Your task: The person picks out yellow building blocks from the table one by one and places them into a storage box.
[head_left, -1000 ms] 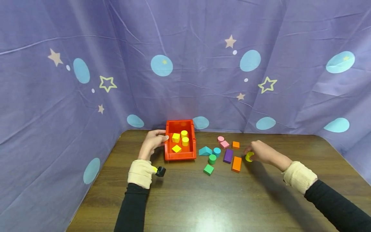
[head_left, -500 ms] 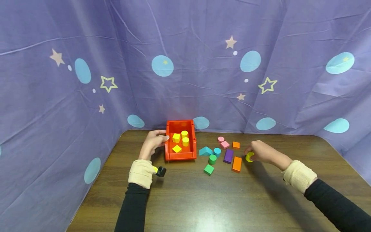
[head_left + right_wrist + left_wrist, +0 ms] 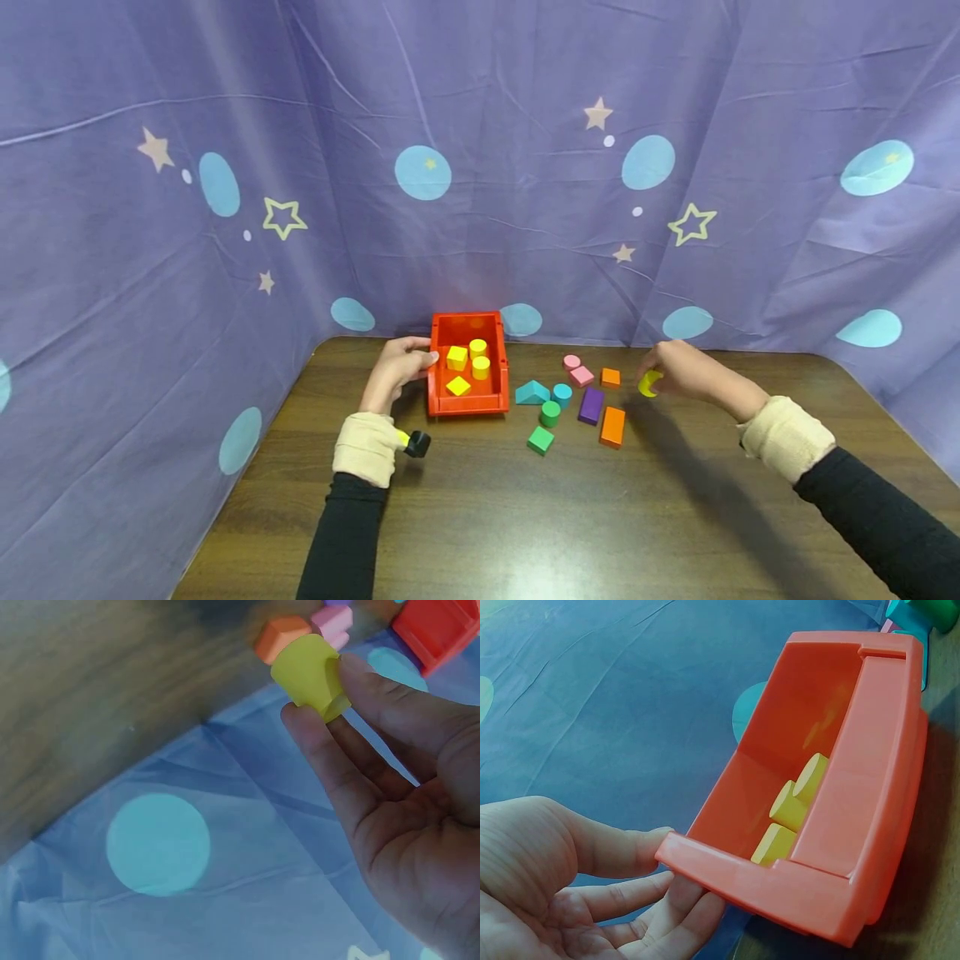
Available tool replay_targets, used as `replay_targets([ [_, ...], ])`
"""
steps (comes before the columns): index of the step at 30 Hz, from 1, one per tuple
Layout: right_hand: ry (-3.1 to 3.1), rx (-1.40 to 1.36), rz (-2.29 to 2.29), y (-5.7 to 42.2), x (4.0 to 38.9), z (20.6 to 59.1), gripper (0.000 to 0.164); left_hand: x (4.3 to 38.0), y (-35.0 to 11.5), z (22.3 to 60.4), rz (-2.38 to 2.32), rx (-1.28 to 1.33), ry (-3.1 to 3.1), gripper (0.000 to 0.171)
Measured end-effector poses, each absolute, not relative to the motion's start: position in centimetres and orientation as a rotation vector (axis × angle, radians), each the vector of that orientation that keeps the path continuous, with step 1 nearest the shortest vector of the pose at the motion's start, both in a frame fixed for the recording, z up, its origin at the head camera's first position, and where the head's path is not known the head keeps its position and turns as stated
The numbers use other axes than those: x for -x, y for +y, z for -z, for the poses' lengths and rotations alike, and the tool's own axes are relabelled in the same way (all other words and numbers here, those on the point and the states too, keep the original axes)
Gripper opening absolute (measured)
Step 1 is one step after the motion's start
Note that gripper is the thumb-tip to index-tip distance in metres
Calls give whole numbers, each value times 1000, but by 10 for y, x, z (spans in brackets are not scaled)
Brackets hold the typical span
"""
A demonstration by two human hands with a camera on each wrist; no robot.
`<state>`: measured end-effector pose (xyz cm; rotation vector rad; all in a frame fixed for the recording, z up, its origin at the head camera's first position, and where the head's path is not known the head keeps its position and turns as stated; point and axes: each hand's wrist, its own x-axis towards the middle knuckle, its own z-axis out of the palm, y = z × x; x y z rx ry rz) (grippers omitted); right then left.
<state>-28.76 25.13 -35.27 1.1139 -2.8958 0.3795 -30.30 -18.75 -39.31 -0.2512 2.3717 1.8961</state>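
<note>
My left hand (image 3: 399, 367) pinches the left wall of a red open-topped bin (image 3: 468, 405); in the left wrist view the thumb (image 3: 622, 851) lies at the rim with the fingers beneath. Several yellow blocks (image 3: 481, 367) are inside the bin, some of them cylinders. On the right, my right hand (image 3: 688, 370) holds a curved yellow block (image 3: 648, 384) between thumb and fingertips. Seen from the right wrist, that yellow arch-like block (image 3: 307, 673) has a hollowed side, and the hand's shadow falls on the table below.
Between the bin and my right hand lie loose blocks: a blue triangle (image 3: 532, 392), a blue cylinder (image 3: 561, 395), green (image 3: 540, 440), pink (image 3: 581, 377), purple (image 3: 591, 406) and orange (image 3: 612, 427) ones. A purple patterned cloth (image 3: 480, 250) hangs behind the brown table (image 3: 465, 517).
My right hand has lifted the curved yellow block off the table, moving slightly up and away. The left hand stays at the bin, and the other blocks lie as before.
</note>
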Motion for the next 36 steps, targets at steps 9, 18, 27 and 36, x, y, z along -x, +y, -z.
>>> replay_targets([
  [9,-2841,-1069,-413,242,286,323,20,303,-189,396,-1880,263,2373,44],
  [18,-2756,-1003,-459,218,283,293,22,303,-191,396,-1855,263,2383,44],
  [27,-2739,-995,-559,190,282,267,26,303,-190,393,-1859,276,2375,45],
  [36,-2708,-1035,-660,152,284,253,27,304,-189,394,-1903,259,2356,45],
])
